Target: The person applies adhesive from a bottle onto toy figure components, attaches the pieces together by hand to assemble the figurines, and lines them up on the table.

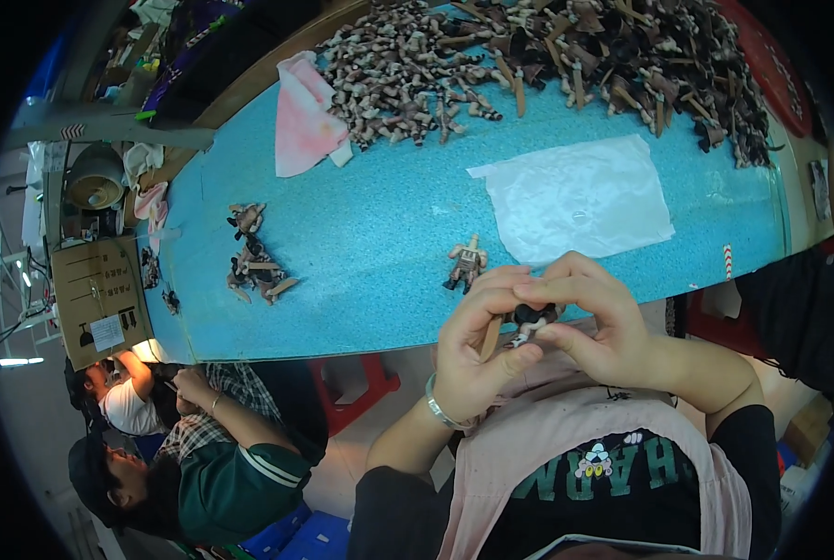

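Observation:
Both of my hands meet near the table's front edge around a small toy figure (530, 320) with dark and pale parts. My left hand (473, 350) is closed on its left side, with a flat tan piece (490, 338) sticking out by the palm. My right hand (608, 322) pinches the figure from the other side, its thumb pressed against it. Fingers hide most of the figure. Just beyond my left hand a single pale and brown toy figure (467, 262) lies on the blue table (361, 224).
A heap of pale figures (407, 70) and a pile of dark brown pieces (641, 56) cover the far side. A white plastic sheet (580, 201) lies nearer, a pink cloth (307, 117) farther left. Assembled figures (258, 266) lie left. Two people sit beyond the left end.

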{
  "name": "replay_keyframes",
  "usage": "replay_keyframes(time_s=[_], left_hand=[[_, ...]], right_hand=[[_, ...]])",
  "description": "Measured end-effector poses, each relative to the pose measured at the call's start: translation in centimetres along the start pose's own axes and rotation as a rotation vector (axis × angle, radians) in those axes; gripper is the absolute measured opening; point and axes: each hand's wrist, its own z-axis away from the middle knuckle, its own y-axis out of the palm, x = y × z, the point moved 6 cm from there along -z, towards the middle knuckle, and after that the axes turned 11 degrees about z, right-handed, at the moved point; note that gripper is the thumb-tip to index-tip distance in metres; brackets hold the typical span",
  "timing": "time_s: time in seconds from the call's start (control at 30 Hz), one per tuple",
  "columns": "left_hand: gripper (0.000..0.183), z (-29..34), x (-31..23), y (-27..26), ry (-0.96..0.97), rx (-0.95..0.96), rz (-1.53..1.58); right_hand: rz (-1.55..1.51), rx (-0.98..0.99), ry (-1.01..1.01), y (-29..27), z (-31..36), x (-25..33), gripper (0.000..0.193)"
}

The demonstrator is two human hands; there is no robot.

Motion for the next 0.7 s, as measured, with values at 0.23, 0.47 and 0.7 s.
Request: replay_keyframes(time_s=[0.23,0.47,0.7], left_hand=[[0.039,-0.6,-4.3,-4.9,0.201,-0.145,-0.352],[0.034,-0.8,-6.5,-13.5,0.132,-0.416,-0.738],[0.042,0.2,-9.2,-12.2,0.396,-0.44,-1.541]], right_hand=[[0.388,0.052,-0.159,-0.9,-9.1,-1.6,0.029],[1.168,0.242,-0.595,1.4,-17.4,-5.6,0.017],[1.222,0.321,-0.684,2.5,-18.1,-6.2,0.02]])
